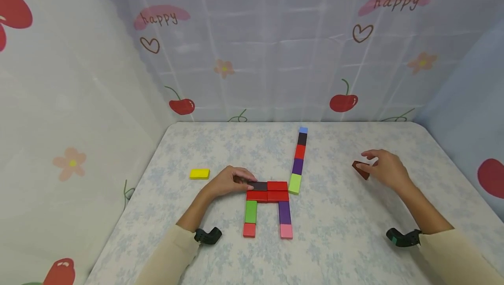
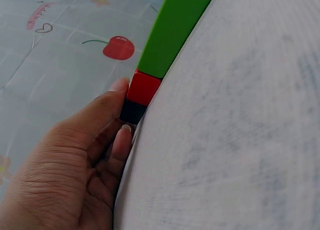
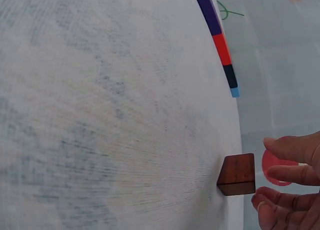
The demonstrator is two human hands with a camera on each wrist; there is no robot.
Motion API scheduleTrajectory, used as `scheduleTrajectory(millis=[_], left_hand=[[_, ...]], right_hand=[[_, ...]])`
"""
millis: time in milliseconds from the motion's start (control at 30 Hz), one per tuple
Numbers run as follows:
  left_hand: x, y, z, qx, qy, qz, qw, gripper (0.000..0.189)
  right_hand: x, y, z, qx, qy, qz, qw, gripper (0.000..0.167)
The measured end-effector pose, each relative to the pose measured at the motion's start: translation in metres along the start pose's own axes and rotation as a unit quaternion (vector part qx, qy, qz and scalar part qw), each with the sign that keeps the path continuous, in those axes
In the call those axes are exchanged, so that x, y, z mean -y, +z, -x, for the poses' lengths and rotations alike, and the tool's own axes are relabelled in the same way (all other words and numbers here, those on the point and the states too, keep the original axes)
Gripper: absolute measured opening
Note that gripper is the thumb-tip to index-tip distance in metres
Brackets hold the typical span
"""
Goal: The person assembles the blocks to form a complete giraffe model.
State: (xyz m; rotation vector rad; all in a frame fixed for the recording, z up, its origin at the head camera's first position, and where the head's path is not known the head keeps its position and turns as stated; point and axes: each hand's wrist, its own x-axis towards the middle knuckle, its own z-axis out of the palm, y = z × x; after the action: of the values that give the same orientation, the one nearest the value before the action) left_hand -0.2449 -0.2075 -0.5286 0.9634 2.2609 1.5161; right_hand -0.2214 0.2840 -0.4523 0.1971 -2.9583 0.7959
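My left hand (image 1: 229, 181) pinches the left end of a black block (image 1: 258, 186), thumb and fingers on opposite sides of it. This block lies beside a red block (image 1: 277, 186), behind two more red blocks joined end to end. In the left wrist view, the black block (image 2: 133, 112) shows between thumb and finger, past a green block (image 2: 175, 33). Farther right, my right hand (image 1: 387, 169) is close to a brown wooden block (image 1: 361, 170). The right wrist view has spread fingers beside this brown block (image 3: 237, 174), one fingertip right at its lower corner.
Two legs extend toward me from the red blocks: a green block (image 1: 250, 212) ending in red, and a purple block (image 1: 285, 212) ending in pink. A slanting row, from a lime block (image 1: 294, 184) to a blue one, stretches back. A yellow block (image 1: 199, 174) lies left.
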Motion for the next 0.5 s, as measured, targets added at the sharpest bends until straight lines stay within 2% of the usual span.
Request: scheduleTrajectory(millis=[100,333,500], left_hand=[[0.000,0.001,0.000,-0.001,-0.002,0.003,1.0000,0.024],[0.000,0.000,0.000,-0.005,-0.011,-0.002,0.9999,0.025],[-0.004,0.001,0.000,0.007,-0.007,-0.001,1.0000,0.026]], right_hand=[[-0.006,0.005,0.003,0.007,0.001,-0.017,0.9998,0.051],[-0.014,0.013,0.008,-0.013,-0.004,-0.035,0.9993,0.039],[-0.017,0.016,0.011,-0.010,0.009,-0.036,0.9993,0.043]])
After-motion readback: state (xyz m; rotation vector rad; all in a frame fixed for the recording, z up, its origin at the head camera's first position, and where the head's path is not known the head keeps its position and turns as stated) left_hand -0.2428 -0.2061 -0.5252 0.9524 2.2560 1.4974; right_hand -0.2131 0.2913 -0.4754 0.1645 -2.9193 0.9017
